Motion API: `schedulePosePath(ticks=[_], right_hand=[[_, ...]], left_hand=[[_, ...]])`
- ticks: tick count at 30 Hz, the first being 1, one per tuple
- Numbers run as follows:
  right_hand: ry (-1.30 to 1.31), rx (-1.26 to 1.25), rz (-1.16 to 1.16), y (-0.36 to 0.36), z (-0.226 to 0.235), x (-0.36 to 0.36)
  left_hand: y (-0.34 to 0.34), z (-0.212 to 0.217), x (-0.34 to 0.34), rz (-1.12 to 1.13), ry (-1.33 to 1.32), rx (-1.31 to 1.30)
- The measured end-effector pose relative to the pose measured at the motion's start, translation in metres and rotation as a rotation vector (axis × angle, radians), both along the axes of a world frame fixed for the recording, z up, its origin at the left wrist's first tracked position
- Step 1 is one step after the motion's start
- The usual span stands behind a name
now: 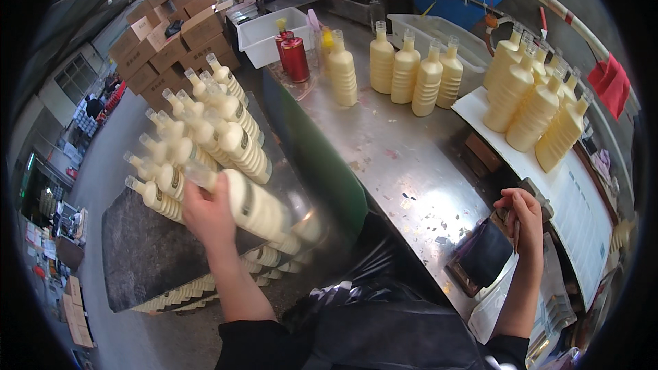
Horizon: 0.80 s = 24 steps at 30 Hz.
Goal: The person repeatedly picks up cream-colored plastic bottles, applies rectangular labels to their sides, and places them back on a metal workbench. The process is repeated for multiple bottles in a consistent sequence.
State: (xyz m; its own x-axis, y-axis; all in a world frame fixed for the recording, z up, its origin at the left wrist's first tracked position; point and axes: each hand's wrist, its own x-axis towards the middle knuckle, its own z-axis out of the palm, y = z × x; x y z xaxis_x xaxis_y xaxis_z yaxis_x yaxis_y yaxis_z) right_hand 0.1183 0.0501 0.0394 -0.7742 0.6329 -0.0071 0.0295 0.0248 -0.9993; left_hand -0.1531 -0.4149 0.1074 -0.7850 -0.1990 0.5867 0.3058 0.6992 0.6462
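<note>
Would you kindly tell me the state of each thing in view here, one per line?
Left hand: closed around a cream bottle.
Held cream bottle: tilted on its side, blurred, capped.
Bottles on the left board: lying in rows, capped.
Four bottles on the metal table: upright, capped.
Bottles on the white shelf: upright, crowded together.
Red can: upright.
White tub: open; contents not visible.
Right hand: gripping a dark tool.
</note>
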Motion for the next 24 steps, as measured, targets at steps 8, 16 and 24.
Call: schedulePosePath(ticks=[8, 16, 24], right_hand=[[-0.073, -0.049, -0.048, 0.012, -0.008, 0.0], [-0.151, -0.042, -0.17, 0.022, -0.036, 0.015], [-0.263, -0.065, -0.188, 0.008, -0.015, 0.009]], left_hand=[[-0.068, -0.052, -0.107, 0.374, 0.067, -0.298], [-0.007, -0.036, -0.117, 0.623, 0.297, -0.374], [0.263, -0.049, -0.211, -0.519, 0.12, 0.336]])
